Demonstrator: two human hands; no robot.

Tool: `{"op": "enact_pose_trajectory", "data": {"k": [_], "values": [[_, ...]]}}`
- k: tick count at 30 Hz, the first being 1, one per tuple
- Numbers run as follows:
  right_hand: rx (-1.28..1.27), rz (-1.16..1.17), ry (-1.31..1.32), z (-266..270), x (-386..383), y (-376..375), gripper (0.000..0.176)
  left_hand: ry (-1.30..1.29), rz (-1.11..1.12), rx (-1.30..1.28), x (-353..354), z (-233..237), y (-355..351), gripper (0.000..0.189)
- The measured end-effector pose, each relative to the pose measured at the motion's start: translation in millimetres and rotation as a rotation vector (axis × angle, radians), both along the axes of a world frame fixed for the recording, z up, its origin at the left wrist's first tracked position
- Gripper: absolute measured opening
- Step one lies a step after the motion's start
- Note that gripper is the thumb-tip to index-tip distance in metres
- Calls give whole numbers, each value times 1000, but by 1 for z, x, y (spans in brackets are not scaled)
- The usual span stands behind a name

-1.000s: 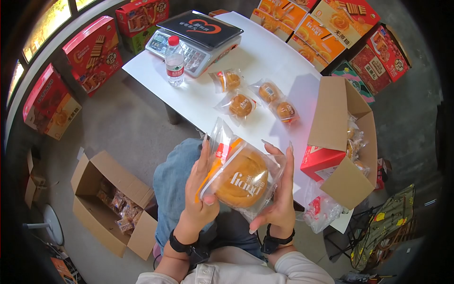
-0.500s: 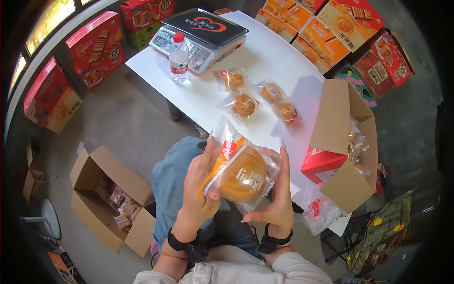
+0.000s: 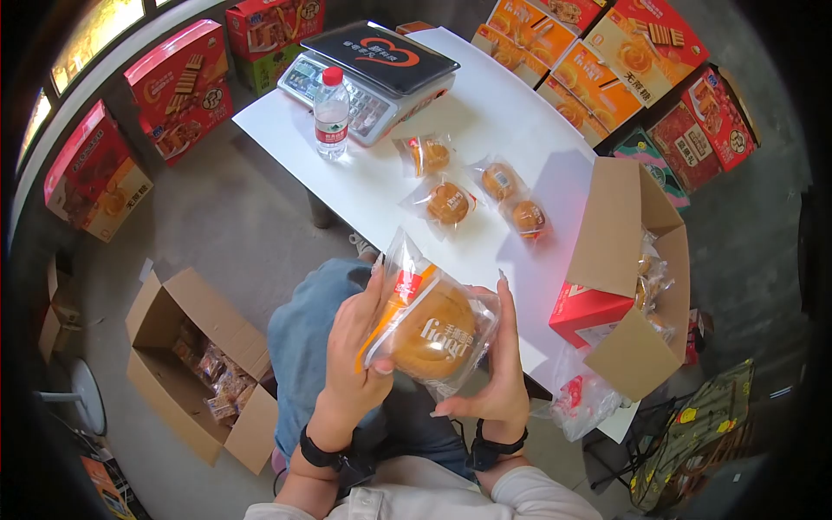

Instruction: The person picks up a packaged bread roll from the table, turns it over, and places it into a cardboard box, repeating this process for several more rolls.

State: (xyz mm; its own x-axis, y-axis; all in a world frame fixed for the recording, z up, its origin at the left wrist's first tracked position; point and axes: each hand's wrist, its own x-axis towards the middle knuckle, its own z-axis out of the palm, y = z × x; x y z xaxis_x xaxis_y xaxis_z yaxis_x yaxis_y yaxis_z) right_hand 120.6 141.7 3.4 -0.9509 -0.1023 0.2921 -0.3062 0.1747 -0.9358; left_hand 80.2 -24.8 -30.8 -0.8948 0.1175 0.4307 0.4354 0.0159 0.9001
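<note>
Since half a second ago the bread packet [image 3: 429, 325] has dropped a little lower and closer to the body, and its printed face has turned slightly, with the red and orange end still tilted up to the left. It is held in the air above the lap in blue jeans, just short of the near edge of the white table [image 3: 390, 182].

The right hand [image 3: 498, 373], whose fingers stood well apart a second ago, has closed in somewhat against the packet's right side.

The left hand [image 3: 351, 347] is clamped on the packet's left edge: its thumb [image 3: 381, 364] presses on the front of the wrapper near the lower corner, and the other fingers lie behind it. The right hand is looser. Its palm rests against the right edge, one finger [image 3: 503, 295] reaches straight up along the wrapper, and the thumb [image 3: 446, 407] sticks out to the left below the packet without pinching it.

Four small packets [image 3: 449, 204] lie on the table beyond the hands, with a water bottle [image 3: 331, 113] and a scale [image 3: 373, 74] farther back. An open carton [image 3: 624, 251] of more packets stands at the right end of the table, and another open carton [image 3: 204, 373] sits on the floor to the left.
</note>
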Motion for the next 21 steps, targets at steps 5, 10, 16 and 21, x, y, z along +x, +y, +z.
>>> {"op": "enact_pose_trajectory", "data": {"k": [5, 10, 16, 21], "values": [[6, 10, -23, -5, -2, 0, 127, 83, 79, -39, -6, -3, 1, 80], [-61, -7, -98, -6, -2, -2, 124, 116, 17, -39, -7, -2, -1, 80], [-101, -58, -89, -8, -2, 1, 117, 128, -136, 86, -8, 0, -1, 90], [-117, -105, -76, -7, 0, 4, 114, 62, -264, 131, -12, 5, -6, 91]]}}
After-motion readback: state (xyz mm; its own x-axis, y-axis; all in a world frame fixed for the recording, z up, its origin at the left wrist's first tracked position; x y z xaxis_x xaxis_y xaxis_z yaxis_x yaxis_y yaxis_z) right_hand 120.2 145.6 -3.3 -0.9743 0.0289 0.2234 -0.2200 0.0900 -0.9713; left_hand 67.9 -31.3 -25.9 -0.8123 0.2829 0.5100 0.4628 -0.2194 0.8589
